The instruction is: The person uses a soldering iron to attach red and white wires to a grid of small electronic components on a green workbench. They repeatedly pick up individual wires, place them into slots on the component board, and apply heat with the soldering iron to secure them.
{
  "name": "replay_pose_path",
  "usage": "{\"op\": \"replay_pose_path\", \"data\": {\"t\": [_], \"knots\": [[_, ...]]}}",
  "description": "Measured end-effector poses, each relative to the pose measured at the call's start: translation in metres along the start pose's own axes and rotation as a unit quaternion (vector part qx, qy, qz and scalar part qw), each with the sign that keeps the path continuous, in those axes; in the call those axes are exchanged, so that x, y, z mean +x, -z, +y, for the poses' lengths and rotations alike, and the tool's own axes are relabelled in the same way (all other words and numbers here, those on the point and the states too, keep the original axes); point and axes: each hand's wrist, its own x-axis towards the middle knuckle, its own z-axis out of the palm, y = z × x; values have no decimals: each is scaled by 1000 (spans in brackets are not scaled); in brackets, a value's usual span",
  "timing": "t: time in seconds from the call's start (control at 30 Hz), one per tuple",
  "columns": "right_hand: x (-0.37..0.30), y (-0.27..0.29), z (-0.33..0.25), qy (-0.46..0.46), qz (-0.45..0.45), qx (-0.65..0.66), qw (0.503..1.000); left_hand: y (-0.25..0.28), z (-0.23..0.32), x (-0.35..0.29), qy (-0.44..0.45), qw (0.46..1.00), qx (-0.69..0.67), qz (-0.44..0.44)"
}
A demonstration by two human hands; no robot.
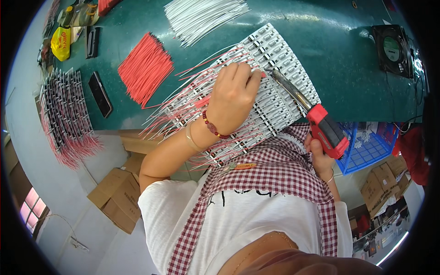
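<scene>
My left hand [234, 94] rests over a panel of small white-and-grey circuit boards [293, 75], its fingers closed in a pinch. A bit of red shows at the fingertips, apparently a red wire [263, 74]. In my right hand [317, 153] is a soldering iron [326, 130] with a red and black handle. Its metal tip points up and left, close to my left fingertips, over the board rows. Many red and white wires [183, 98] trail from the boards toward the left. The exact contact of the tip is too small to tell.
Left of the panel lie a bundle of red wires [145, 68] and, farther back, white wires [204, 17]. A phone [100, 94] and wired boards [68, 107] sit at the left edge. A black fan [392, 50] stands right; a blue basket [366, 151] is below it.
</scene>
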Motion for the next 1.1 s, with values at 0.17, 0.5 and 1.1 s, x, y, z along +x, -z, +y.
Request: {"op": "replay_pose_path", "data": {"t": [0.17, 0.5, 1.1], "knots": [[-1, 3, 11, 13, 6, -24, 1000, -1, 2, 2, 3, 1000, -5, 3], [-8, 15, 9, -8, -16, 44, 999, 3, 3, 6, 10, 1000, 10, -26], [-15, 10, 18, 7, 17, -19, 1000, -1, 11, -3, 0, 1000, -11, -9]]}}
